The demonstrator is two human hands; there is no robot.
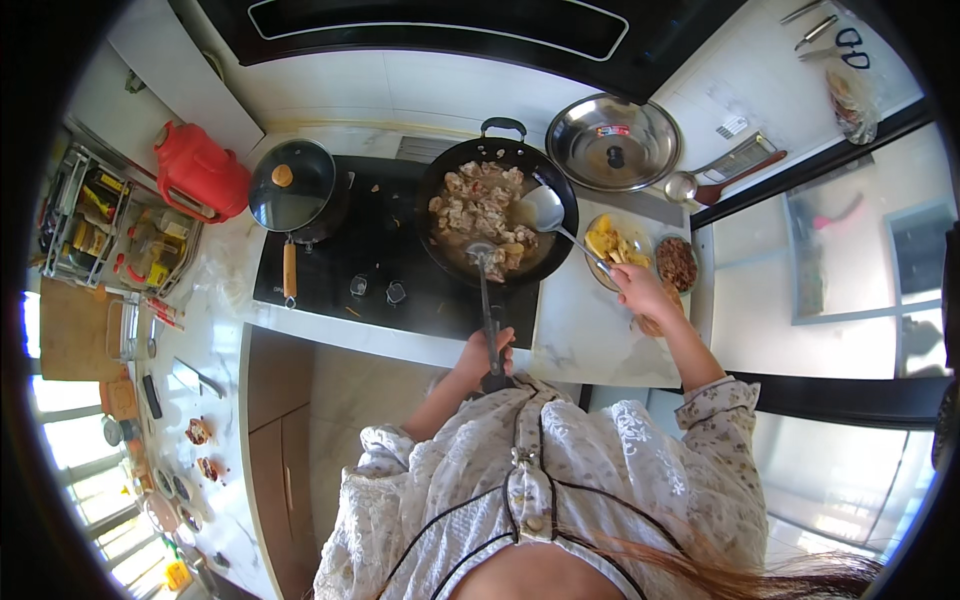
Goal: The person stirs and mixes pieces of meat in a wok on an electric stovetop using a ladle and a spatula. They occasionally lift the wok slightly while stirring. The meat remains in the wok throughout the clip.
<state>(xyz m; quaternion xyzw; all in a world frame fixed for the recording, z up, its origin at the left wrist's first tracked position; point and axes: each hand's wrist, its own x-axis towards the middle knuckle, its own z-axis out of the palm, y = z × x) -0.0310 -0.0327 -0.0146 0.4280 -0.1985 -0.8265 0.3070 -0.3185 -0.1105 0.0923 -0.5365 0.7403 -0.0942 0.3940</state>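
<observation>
A black wok (436, 251) on the cooktop holds chunks of pale meat (480, 199) in brownish liquid. My right hand (645, 291) grips the handle of a metal wok spatula (549, 208), whose wide blade rests in the food at the wok's right side. Near the counter's front edge, my left hand (480, 356) is closed around a long dark-handled utensil (486, 300). Its greyish head reaches into the food at the near side of the wok; its exact shape is unclear. The wok's loop handle (503, 124) points to the back wall.
A lidded saucepan (292, 187) stands left on the black cooktop (330, 277). Right of the wok are a large steel lid (615, 142), a bowl of yellow pieces (616, 240) and a bowl of dark minced food (676, 262). A red jug (201, 172) and a knife (196, 377) occupy the left counter.
</observation>
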